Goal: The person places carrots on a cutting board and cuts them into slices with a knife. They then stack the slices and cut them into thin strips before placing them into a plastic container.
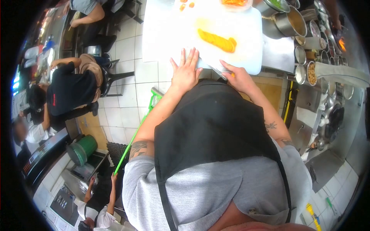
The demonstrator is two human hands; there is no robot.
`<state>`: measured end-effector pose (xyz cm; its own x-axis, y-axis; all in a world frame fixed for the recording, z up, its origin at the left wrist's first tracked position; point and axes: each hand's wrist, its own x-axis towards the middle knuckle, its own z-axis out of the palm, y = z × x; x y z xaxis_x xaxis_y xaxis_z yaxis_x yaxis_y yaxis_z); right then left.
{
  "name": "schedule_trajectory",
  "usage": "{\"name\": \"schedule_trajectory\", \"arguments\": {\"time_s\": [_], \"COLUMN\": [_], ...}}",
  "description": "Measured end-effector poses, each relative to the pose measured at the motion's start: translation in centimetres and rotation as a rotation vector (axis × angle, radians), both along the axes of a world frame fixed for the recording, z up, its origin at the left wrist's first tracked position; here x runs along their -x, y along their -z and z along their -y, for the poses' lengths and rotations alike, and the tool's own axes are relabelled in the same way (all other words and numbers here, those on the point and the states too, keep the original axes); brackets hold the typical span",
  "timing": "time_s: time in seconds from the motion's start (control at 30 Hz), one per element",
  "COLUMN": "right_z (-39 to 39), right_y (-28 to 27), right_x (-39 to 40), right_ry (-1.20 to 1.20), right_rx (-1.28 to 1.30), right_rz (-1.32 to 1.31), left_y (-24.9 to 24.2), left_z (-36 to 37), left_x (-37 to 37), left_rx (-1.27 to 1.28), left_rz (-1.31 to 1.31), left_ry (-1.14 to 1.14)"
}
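My left hand (185,71) lies flat with its fingers spread at the near edge of the white cutting board (246,46). To its right, my right hand (239,79) is closed around the handle of a knife (211,66). The blade points left and away, its tip close to my left fingers; glare hides part of it. A long orange-yellow piece of food (217,41), perhaps a peeled carrot, lies on the board beyond the knife, touched by neither hand. Small orange pieces (182,6) and a container of orange cut food (235,3) are at the far edge.
Metal pots (291,23) and a tub of beige pieces (311,73) crowd the right, with a flame (342,44) beyond. At left, a seated person (73,88) is near a chair (111,77). Below, another person holds a green pole (129,148).
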<state>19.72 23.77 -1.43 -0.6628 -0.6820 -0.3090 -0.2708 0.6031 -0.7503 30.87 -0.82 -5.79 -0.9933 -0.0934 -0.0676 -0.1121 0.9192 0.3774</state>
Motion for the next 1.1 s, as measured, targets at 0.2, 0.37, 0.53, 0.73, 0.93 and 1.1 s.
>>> {"name": "schedule_trajectory", "arguments": {"time_s": [0.2, 0.37, 0.53, 0.73, 0.93, 1.1], "right_z": [-1.8, -1.9, -0.5, 0.4, 0.3, 0.6], "right_y": [-0.7, -1.6, -2.7, -3.2, -1.3, -1.6], "right_x": [1.1, 0.9, 0.4, 0.8, 0.4, 0.4], "right_ry": [-0.007, 0.024, -0.024, -0.103, -0.059, -0.104], "right_rx": [0.006, -0.139, -0.230, -0.192, -0.140, -0.158], "right_rz": [-0.068, -0.064, -0.170, -0.250, -0.328, -0.343], "left_y": [-0.4, -0.4, -1.1, -0.5, 0.1, 0.7], "left_z": [0.2, 0.3, 0.5, 1.2, 0.8, 1.2], "left_x": [0.0, -0.3, 0.3, 2.5, 3.0, 4.4], "left_rx": [-0.024, -0.089, -0.160, -0.198, -0.263, -0.301], "left_rz": [0.013, -0.095, -0.299, -0.440, -0.459, -0.463], "left_ry": [0.015, -0.039, -0.089, -0.075, -0.150, -0.155]}}
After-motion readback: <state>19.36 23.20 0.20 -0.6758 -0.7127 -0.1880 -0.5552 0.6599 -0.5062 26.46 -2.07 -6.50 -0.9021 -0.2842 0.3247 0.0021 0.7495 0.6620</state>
